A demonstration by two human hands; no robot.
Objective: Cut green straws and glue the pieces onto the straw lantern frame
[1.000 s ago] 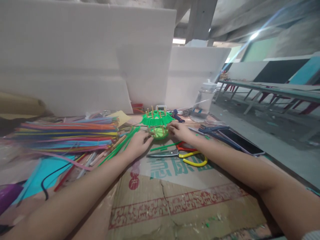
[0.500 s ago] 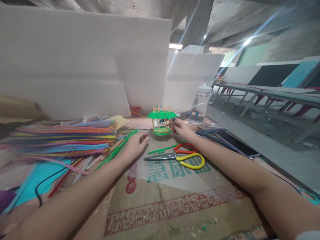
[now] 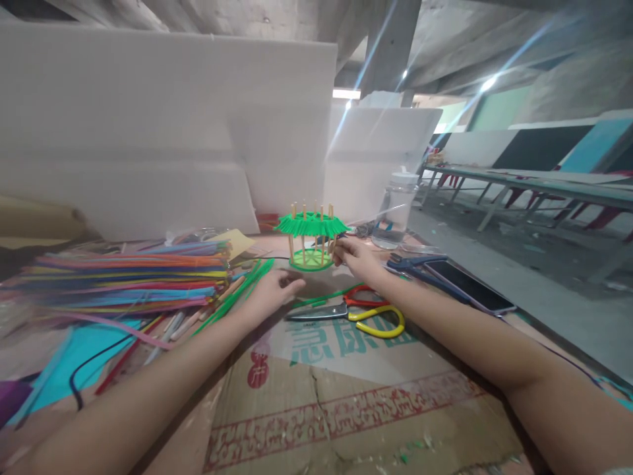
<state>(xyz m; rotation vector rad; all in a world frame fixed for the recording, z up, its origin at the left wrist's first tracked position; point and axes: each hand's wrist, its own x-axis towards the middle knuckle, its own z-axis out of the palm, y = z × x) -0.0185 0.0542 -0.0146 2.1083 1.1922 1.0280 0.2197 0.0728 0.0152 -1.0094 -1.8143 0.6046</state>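
A small pavilion model (image 3: 312,227) has a fringed green roof, thin wooden posts that poke out above it, and a round green base. My right hand (image 3: 359,257) pinches its right side near the base, and the model looks slightly raised and tilted. To the left, my left hand (image 3: 274,290) holds nothing; its fingers are curved with the thumb apart, close to the model's lower left. Green pipe cleaners (image 3: 232,300) lie beside that hand. Between my forearms rest scissors (image 3: 352,314) with one red and one yellow handle, and short green strips (image 3: 324,298) just behind the blades.
A bundle of coloured pipe cleaners (image 3: 138,280) covers the left side. Printed cardboard (image 3: 376,412) lies under my arms. Dark-handled pliers (image 3: 420,262), a phone (image 3: 469,285) and a water bottle (image 3: 393,211) are at the right. White boards (image 3: 173,132) stand behind.
The model has shifted slightly left and tipped so more of its roof top and base shows. My right hand moved with it; my left hand moved slightly right.
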